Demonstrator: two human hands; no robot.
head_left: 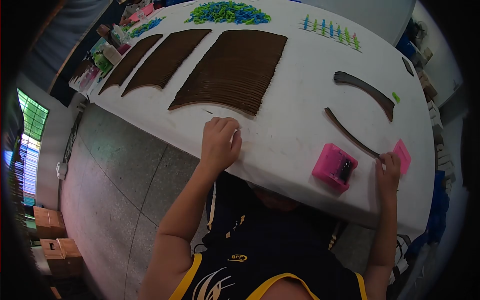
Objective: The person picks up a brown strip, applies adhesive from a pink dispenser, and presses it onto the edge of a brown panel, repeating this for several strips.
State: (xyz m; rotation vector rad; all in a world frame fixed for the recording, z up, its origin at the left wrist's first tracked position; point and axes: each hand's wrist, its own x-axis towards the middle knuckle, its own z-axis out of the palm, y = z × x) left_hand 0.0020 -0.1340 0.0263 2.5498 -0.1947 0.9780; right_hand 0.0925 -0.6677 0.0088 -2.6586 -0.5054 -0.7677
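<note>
My right hand [389,170] pinches the near end of a thin, dark brown curved strip [350,136], which lies along the white tabletop. A flat pink piece [403,157] is just beside those fingers. Left of that hand stands a pink box [331,168] with a black part in it. My left hand [220,142] is at the table's front edge with its fingers curled in; whether they hold anything is hidden. Just beyond it lies a wide row of brown curved strips [232,67], packed side by side. A short dark stack of curved strips [367,90] rests farther back on the right.
Two narrower rows of brown strips [167,60] [131,64] lie to the left. At the back is a heap of green and blue clips [227,12]. Several clips [331,31] stand in a row at the back right. Bottles [111,53] crowd the far left edge.
</note>
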